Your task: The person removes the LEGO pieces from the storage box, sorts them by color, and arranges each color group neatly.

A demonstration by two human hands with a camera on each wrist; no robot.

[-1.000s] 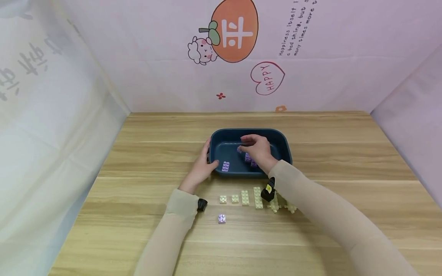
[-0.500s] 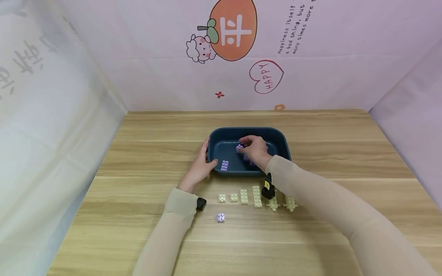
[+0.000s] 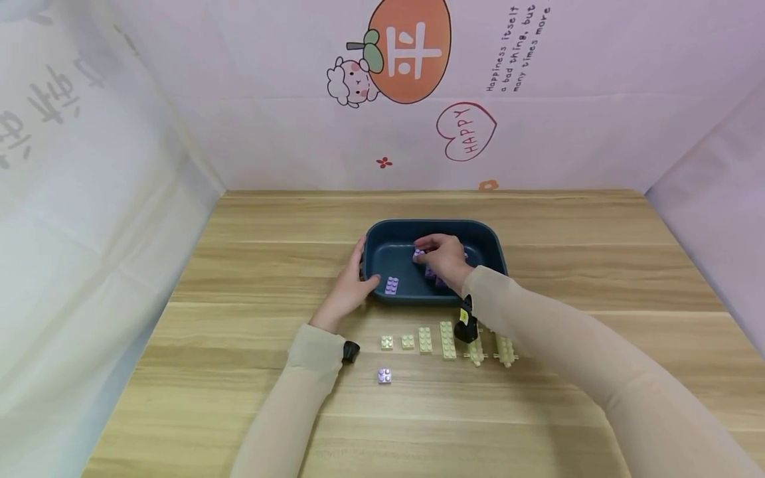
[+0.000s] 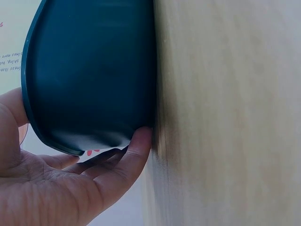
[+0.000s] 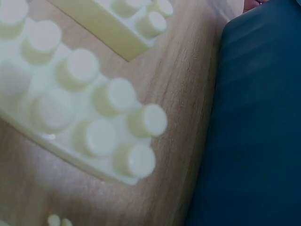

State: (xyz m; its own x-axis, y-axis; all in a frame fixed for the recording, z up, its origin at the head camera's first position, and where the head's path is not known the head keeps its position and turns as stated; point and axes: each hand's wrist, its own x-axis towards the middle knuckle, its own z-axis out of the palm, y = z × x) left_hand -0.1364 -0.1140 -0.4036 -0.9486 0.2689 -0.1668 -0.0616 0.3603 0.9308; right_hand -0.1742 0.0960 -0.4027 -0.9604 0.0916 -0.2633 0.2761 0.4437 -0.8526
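Inside the blue tray (image 3: 390, 261), the right hand (image 3: 447, 256) pinches a purple brick (image 3: 418, 255) between its fingers; on the left, the left hand (image 3: 348, 289) grips the tray's end.

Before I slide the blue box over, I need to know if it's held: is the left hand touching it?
Touching. The left wrist view shows the left hand with a finger against the blue box, near its base.
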